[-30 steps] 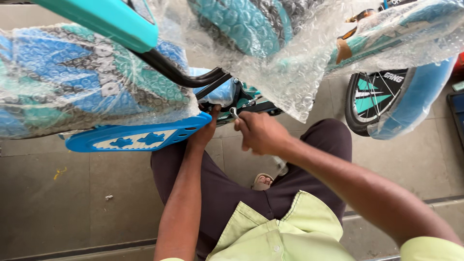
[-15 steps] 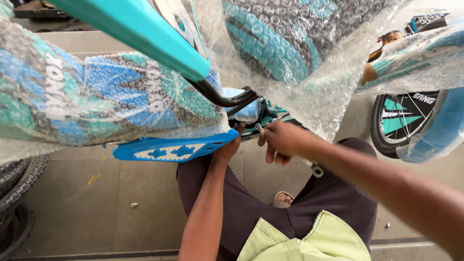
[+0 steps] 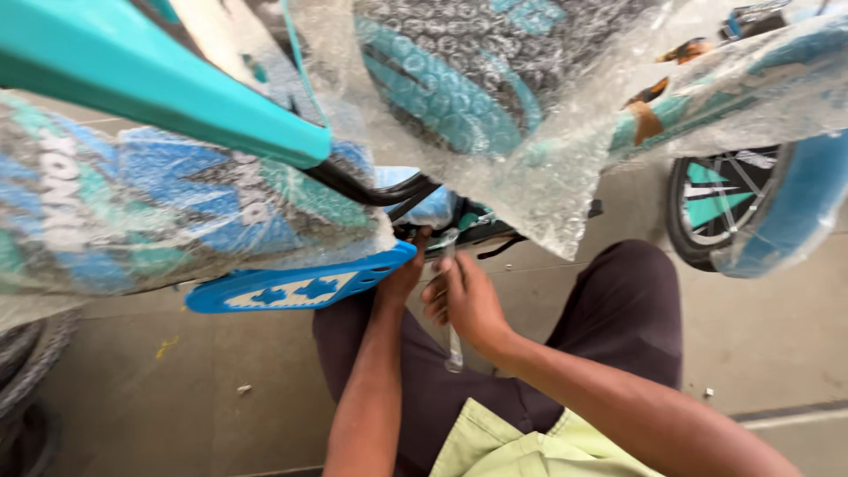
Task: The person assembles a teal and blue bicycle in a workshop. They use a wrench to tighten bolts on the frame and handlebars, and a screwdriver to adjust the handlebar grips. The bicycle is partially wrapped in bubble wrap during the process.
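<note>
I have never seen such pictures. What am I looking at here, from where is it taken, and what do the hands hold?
The camera sits on a person's head and looks down at their own arms and lap. No machine is here, only two bare hands. The right hand grips a slim metal tool, probably a wrench. The left hand reaches up beside it, under a blue plastic guard. Above hangs a teal bicycle frame covered in bubble wrap. A wheel stands at the right, on the tiled floor.
</note>
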